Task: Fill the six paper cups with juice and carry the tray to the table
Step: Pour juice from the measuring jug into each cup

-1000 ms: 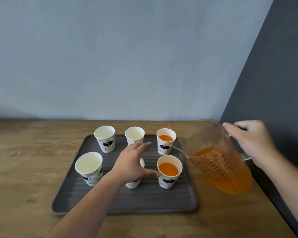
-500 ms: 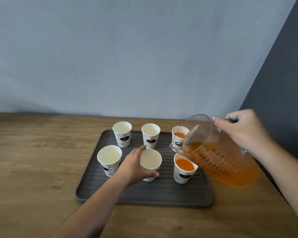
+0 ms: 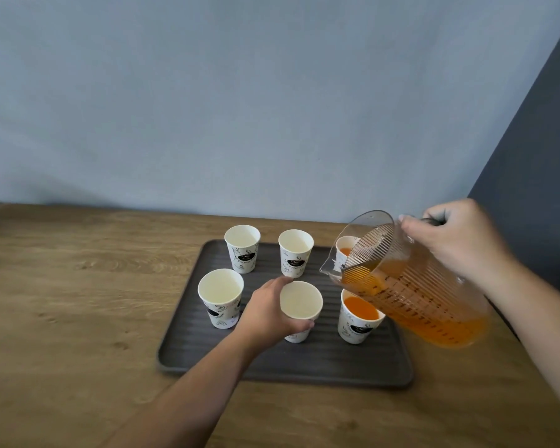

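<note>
Grips empty front-middle cup [image 3: 300, 306] with left hand [image 3: 265, 313], fingers and thumb curled round its wall, holds juice pitcher [image 3: 414, 299] by the handle in right hand [image 3: 450, 240], fingers clamped, spout tilted down beside front-right cup [image 3: 359, 320] (juice inside), all six upright on dark ribbed tray [image 3: 304, 363], on wooden counter [image 3: 78, 318].

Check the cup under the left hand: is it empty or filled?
Empty. The cup that the left hand grips shows only a white inside, with no orange juice in it.

A plain indoor room, its kind unclear. A wooden table [image 3: 78, 302] meets a pale blue wall [image 3: 240, 108], with a dark wall [image 3: 537, 176] right.
</note>
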Available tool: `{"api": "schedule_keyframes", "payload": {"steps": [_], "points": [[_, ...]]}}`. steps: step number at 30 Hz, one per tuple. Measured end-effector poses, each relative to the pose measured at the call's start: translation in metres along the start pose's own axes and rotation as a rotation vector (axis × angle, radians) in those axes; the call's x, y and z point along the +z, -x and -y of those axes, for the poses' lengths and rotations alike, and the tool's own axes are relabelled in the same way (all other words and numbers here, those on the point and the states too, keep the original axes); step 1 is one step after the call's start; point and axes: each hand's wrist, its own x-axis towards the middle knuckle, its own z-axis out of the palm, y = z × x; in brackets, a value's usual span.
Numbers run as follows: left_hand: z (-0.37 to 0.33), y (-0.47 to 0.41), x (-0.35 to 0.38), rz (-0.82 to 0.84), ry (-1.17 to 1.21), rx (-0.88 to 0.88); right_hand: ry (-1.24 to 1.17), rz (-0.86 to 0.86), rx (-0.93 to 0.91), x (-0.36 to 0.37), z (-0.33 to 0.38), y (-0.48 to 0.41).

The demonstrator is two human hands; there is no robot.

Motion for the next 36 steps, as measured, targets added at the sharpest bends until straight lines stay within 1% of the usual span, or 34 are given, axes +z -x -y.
{"api": "schedule_keyframes", "payload": {"steps": [7,13,18,23,36], "points": [[0.003,0.007,-0.002,0.011,-0.009,0.038,-0.022,0.005,0.107,-0.004,0.009,0.029],[0.008,0.014,-0.005,0.020,-0.028,0.062,0.068,0.004,0.160,-0.006,0.015,0.062],[0.013,0.015,-0.007,0.050,-0.043,0.081,0.098,-0.003,0.195,-0.002,0.024,0.080],[0.017,0.015,-0.009,0.087,-0.040,0.107,0.087,0.004,0.248,0.004,0.036,0.089],[0.017,0.017,-0.013,0.119,0.004,0.133,0.191,0.076,0.336,0.011,0.051,0.092]]}}
